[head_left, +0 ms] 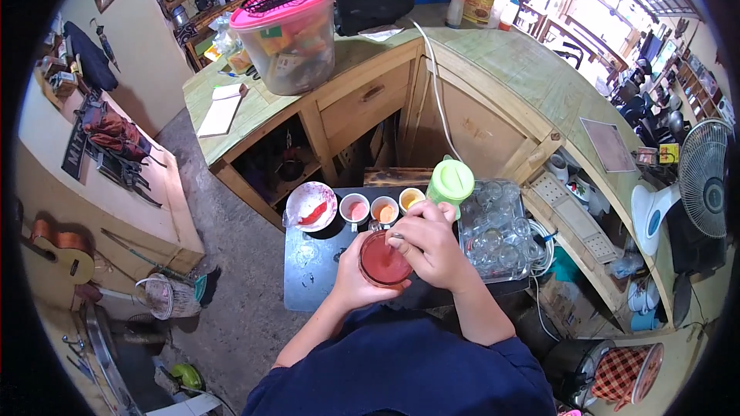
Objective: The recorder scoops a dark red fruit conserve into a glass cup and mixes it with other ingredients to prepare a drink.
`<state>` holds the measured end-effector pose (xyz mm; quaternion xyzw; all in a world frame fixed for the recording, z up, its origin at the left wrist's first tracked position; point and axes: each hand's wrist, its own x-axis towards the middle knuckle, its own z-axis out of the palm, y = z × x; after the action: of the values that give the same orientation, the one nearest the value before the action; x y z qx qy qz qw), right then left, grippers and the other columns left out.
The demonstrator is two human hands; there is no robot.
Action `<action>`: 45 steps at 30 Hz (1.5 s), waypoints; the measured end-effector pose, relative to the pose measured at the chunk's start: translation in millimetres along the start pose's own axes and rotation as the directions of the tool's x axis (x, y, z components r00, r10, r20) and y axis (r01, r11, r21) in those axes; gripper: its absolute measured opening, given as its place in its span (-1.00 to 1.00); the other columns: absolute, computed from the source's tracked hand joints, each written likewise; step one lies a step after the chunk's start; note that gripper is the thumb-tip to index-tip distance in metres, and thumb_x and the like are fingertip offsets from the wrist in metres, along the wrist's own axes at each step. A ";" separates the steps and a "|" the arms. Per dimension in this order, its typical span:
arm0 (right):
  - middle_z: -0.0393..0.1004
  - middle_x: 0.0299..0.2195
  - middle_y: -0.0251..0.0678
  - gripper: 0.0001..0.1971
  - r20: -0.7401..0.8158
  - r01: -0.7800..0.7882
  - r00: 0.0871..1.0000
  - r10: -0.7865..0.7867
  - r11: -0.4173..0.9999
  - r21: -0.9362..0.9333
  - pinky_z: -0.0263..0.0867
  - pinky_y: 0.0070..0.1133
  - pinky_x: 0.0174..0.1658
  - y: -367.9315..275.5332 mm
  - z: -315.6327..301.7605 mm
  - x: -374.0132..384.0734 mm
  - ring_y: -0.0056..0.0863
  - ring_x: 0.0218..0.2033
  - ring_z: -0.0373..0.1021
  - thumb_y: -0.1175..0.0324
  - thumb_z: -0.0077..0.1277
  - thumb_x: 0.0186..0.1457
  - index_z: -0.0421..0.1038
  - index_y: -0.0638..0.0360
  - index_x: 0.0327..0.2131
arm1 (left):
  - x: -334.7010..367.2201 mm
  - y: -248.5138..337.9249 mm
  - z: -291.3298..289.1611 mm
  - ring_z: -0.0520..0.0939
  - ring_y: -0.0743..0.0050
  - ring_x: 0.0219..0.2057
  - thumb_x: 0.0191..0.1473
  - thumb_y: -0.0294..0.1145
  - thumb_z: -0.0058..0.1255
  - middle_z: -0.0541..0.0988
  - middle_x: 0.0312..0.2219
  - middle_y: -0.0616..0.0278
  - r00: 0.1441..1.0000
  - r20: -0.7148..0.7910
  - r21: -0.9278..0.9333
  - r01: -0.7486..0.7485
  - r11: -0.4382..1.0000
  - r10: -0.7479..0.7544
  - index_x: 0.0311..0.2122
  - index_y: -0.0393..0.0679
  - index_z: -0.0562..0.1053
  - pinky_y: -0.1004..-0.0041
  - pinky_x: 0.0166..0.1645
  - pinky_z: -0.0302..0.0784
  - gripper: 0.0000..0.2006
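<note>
My left hand is wrapped round a glass mug of red liquid, held above the dark table. Over its rim, my right hand pinches what looks like a metal spoon; only the handle's end shows, and the rest is hidden. Beyond the mug stand three white cups: one with pink contents, one with orange and one with yellow. To their left is a white and purple bowl with a red piece in it. A green-lidded pitcher stands behind my right hand.
A tray of upturned-looking clear glasses sits at the table's right. Ahead curves a wooden counter bearing a pink-lidded bucket and a notepad. A white fan stands at the right. A white cord hangs down the counter front.
</note>
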<state>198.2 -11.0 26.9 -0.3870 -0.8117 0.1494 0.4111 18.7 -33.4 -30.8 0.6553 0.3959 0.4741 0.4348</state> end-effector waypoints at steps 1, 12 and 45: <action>0.52 -0.40 -0.50 -0.83 0.040 -0.029 0.999 0.027 0.997 0.069 -0.06 -0.41 -0.04 1.0 0.9 -1.2 -0.43 -0.19 0.26 0.21 0.02 0.12 0.54 0.03 -0.40 | -0.4 -0.7 -0.3 0.61 0.34 -0.14 -0.51 -0.16 0.51 0.56 -0.18 0.13 1.000 -0.001 0.005 0.005 1.000 -0.005 -0.03 -0.21 0.36 0.37 0.00 0.49 -0.17; 0.52 -0.42 -0.49 -0.83 0.067 -0.045 0.997 0.033 0.980 0.192 -0.06 -0.42 -0.04 1.4 -0.2 2.7 -0.44 -0.19 0.26 0.19 0.03 0.12 0.53 0.01 -0.42 | 1.4 -2.4 -0.5 0.62 0.34 -0.18 -0.51 -0.17 0.50 0.57 -0.20 0.13 0.999 -0.022 -0.018 0.023 1.000 -0.023 -0.05 -0.21 0.36 0.38 -0.03 0.51 -0.18; 0.52 -0.42 -0.46 -0.83 0.064 -0.017 0.998 0.012 0.997 0.077 -0.04 -0.43 -0.06 -0.8 -2.9 0.2 -0.43 -0.19 0.28 0.20 0.03 0.10 0.53 0.02 -0.41 | 3.7 2.1 1.1 0.61 0.33 -0.14 -0.50 -0.16 0.51 0.56 -0.16 0.11 1.000 0.008 0.012 0.027 1.000 -0.027 -0.03 -0.22 0.36 0.36 0.01 0.50 -0.16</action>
<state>200.0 -11.6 29.3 -0.3717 -0.8151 0.1957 0.3989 20.8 -30.8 -28.0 0.6544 0.4057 0.4631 0.4389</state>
